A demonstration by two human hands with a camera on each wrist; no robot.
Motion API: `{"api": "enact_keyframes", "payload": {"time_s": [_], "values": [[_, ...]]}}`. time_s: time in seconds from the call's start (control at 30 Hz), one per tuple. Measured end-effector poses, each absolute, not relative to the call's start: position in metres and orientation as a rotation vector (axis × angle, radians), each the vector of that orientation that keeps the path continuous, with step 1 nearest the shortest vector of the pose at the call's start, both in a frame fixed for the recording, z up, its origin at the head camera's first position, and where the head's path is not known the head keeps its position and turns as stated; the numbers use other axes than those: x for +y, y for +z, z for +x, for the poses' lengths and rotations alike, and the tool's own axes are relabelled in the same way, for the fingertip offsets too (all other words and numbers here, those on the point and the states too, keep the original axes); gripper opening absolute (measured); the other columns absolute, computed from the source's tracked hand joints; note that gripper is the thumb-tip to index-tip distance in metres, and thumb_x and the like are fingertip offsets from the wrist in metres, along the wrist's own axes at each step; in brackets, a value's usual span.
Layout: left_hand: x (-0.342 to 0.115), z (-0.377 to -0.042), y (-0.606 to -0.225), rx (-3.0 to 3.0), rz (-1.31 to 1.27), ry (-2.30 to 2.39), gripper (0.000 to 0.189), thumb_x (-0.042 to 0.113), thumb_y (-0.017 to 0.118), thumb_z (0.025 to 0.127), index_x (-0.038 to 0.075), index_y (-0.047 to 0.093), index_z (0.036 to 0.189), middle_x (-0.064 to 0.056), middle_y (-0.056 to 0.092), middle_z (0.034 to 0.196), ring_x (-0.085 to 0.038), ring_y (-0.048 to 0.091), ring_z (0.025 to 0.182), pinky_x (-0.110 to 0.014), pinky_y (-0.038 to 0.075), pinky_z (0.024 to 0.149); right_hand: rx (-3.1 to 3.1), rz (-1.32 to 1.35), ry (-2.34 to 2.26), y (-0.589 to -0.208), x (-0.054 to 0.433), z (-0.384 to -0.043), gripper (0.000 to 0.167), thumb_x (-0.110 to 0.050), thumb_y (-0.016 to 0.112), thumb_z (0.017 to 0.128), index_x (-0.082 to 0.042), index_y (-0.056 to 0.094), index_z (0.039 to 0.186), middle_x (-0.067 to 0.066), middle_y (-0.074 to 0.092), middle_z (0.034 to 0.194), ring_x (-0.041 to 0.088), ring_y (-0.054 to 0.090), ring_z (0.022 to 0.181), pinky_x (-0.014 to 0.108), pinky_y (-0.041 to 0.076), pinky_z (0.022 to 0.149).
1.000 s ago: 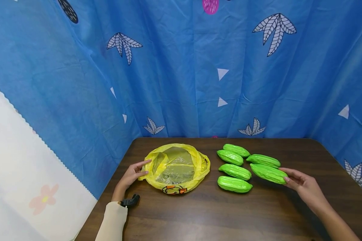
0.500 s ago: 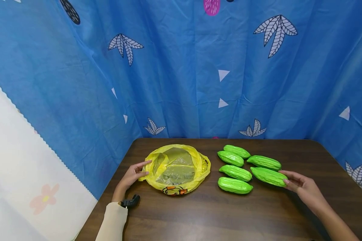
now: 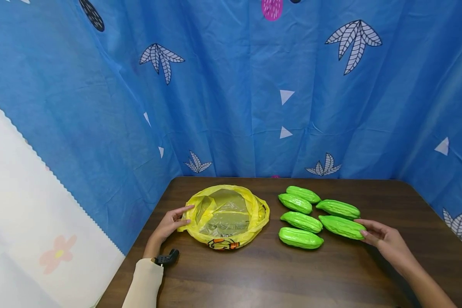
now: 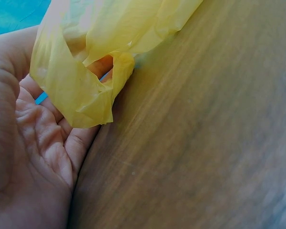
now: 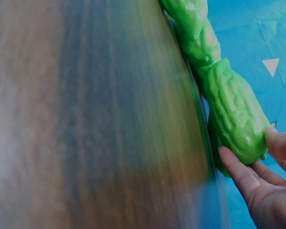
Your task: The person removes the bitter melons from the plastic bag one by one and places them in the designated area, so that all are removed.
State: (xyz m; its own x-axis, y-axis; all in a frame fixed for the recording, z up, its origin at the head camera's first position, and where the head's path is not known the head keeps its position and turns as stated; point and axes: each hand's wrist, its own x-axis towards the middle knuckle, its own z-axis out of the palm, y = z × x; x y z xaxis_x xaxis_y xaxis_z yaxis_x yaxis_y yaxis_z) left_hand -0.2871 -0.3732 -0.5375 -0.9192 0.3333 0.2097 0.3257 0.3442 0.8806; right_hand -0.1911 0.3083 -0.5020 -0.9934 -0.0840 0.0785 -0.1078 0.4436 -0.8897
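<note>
At the left of the table, a yellow plastic bag (image 3: 256, 226) lies with its mouth spread wide. My left hand (image 3: 171, 223) holds the bag's left rim between thumb and fingers; in the left wrist view a bag handle (image 4: 71, 90) hangs over the fingers. On the right, my right hand (image 3: 389, 241) grips the right end of a green bitter melon (image 3: 342, 226). The right wrist view has its thumb and fingers around the end of that bumpy bitter melon (image 5: 236, 117). Just behind it lies another bitter melon (image 3: 338, 208).
Several more green bitter melons (image 3: 301, 238) lie in a column between the bag and my right hand. All rest on a dark wooden table (image 3: 254, 278). A blue patterned curtain (image 3: 231, 107) stands behind the table, and a white cloth (image 3: 42, 214) hangs at the left.
My right hand has lowered the bitter melon slightly, to just in front of the one behind it. The left hand and bag stay in place.
</note>
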Motion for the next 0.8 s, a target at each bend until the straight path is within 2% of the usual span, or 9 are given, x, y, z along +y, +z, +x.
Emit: {"api": "enact_keyframes", "payload": {"time_s": [0.3, 0.5, 0.6, 0.73, 0.8], "values": [[-0.3730, -0.2879, -0.5379, 2.563, 0.646, 1.699, 0.051, 0.008, 0.069, 0.096, 0.004, 0.056, 0.145, -0.017, 0.053, 0.149, -0.038, 0.031, 0.146, -0.015, 0.032, 0.105, -2.665, 0.159, 1.630, -0.5030, 0.3072, -0.1924, 0.055, -0.032, 0.058, 0.105, 0.006, 0.050, 0.145, -0.034, 0.051, 0.116, -0.007, 0.064, 0.096, 0.025, 0.057, 0.078], [-0.3730, -0.2882, -0.5397, 2.538, 0.651, 1.722, 0.051, 0.005, 0.067, 0.097, 0.000, 0.054, 0.146, -0.020, 0.052, 0.149, -0.040, 0.033, 0.144, -0.016, 0.037, 0.103, -2.700, 0.148, 1.581, -0.5040, 0.3075, -0.1920, 0.055, -0.032, 0.059, 0.104, 0.005, 0.051, 0.144, -0.031, 0.053, 0.115, -0.005, 0.064, 0.095, 0.026, 0.056, 0.077], [-0.3731, -0.2887, -0.5397, 2.535, 0.638, 1.725, 0.051, 0.002, 0.066, 0.097, -0.001, 0.053, 0.146, -0.021, 0.051, 0.149, -0.040, 0.034, 0.144, -0.015, 0.038, 0.101, -2.733, 0.144, 1.547, -0.5041, 0.3080, -0.1925, 0.056, -0.034, 0.059, 0.104, 0.004, 0.052, 0.144, -0.022, 0.056, 0.121, -0.006, 0.063, 0.096, 0.026, 0.055, 0.077], [-0.3726, -0.2886, -0.5383, 2.521, 0.631, 1.744, 0.052, 0.000, 0.065, 0.096, -0.004, 0.051, 0.146, -0.023, 0.049, 0.150, -0.041, 0.032, 0.144, -0.014, 0.038, 0.100, -2.765, 0.142, 1.524, -0.5048, 0.3090, -0.1941, 0.057, -0.036, 0.058, 0.104, 0.003, 0.051, 0.145, -0.001, 0.059, 0.131, -0.008, 0.062, 0.096, 0.026, 0.055, 0.077], [-0.3724, -0.2885, -0.5379, 2.519, 0.634, 1.748, 0.052, -0.001, 0.065, 0.096, -0.005, 0.051, 0.146, -0.024, 0.049, 0.150, -0.042, 0.032, 0.144, -0.015, 0.038, 0.100, -2.771, 0.145, 1.521, -0.5053, 0.3096, -0.1950, 0.057, -0.036, 0.058, 0.104, 0.003, 0.051, 0.145, 0.003, 0.059, 0.132, -0.009, 0.061, 0.097, 0.026, 0.055, 0.077]]}}
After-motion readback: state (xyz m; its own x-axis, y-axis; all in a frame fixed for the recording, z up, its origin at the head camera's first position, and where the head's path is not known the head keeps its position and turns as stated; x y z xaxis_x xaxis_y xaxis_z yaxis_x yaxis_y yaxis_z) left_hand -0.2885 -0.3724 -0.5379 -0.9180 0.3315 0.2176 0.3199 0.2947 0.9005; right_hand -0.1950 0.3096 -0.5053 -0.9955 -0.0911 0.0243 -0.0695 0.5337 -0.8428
